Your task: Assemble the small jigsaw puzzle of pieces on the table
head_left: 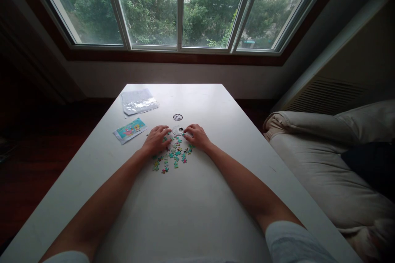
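Turquoise, green, yellow and pink mark the small jigsaw pieces [176,158], seen from the head view. They are flat and knobbed, their printing too small to make out. They lie loose on the white table [191,213], in an uneven patch between and below the two hands, some apart, others so close that I cannot tell whether they touch.

The left hand [156,140] is over the left edge of the patch, palm down, thumb and fingers apart and gently bent; its grip is open. The right hand [198,136] is at the upper right edge, also open, with fingers bent toward the middle. Whether a piece sits under any fingertip I cannot tell.

Between the hands, just above the patch, lies a pale round disc [176,131] with a dark spot at its right side; the right fingertips are beside it, contact unclear. Beyond it lies a smaller-looking oval [177,117], dark-rimmed, black and white within, its details blurred.

Left of the left hand a picture card [130,130] lies at a slant, mostly turquoise, with pink and yellow figures and a pale border. Farther off, near the table's far left corner, a clear, shiny, creased bag [138,101] lies flat with something white in it.
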Demonstrator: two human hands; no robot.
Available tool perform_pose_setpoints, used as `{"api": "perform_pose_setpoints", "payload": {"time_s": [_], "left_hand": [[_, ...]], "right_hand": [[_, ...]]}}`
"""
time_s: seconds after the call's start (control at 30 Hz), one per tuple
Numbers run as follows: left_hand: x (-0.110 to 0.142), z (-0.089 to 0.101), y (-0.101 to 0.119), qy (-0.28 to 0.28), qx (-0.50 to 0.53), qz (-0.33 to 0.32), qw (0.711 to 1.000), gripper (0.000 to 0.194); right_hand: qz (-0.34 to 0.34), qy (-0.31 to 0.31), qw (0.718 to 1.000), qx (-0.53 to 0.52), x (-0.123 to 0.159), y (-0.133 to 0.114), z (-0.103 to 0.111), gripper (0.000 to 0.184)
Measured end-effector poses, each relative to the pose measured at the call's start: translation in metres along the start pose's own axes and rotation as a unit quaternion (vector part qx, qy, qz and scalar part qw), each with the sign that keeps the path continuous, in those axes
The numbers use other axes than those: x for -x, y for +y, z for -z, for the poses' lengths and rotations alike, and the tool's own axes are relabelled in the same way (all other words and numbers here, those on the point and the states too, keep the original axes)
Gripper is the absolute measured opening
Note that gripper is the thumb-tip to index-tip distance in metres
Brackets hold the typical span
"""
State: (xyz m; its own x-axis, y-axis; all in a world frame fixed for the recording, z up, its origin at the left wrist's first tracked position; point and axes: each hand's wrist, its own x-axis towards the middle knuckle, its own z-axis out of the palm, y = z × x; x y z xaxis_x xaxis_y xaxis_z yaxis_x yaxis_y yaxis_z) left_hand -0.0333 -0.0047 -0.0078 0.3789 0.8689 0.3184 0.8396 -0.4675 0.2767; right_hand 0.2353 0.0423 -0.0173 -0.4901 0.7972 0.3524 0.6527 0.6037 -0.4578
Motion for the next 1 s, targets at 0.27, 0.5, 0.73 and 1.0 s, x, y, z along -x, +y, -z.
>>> {"api": "perform_pose_setpoints", "payload": {"time_s": [0.27,0.5,0.73,1.0], "left_hand": [[0.0009,-0.0055,0.0044,-0.017,0.002,-0.008,1.000,0.052],[0.0008,-0.0054,0.0053,-0.023,0.002,-0.011,1.000,0.057],[0.0004,-0.0055,0.0044,-0.030,0.003,-0.013,0.999,0.058],[0.0017,-0.0041,0.0029,-0.039,0.011,-0.020,0.999,0.058]], "right_hand": [[0.020,-0.023,0.999,0.022,0.0005,-0.0022,0.0010,0.028],[0.044,-0.037,0.998,0.022,0.0009,-0.0004,0.0000,0.040],[0.050,-0.049,0.997,0.044,0.0020,-0.0011,-0.0035,0.048],[0.048,-0.047,0.997,0.045,0.0018,-0.0014,-0.0036,0.045]]}}
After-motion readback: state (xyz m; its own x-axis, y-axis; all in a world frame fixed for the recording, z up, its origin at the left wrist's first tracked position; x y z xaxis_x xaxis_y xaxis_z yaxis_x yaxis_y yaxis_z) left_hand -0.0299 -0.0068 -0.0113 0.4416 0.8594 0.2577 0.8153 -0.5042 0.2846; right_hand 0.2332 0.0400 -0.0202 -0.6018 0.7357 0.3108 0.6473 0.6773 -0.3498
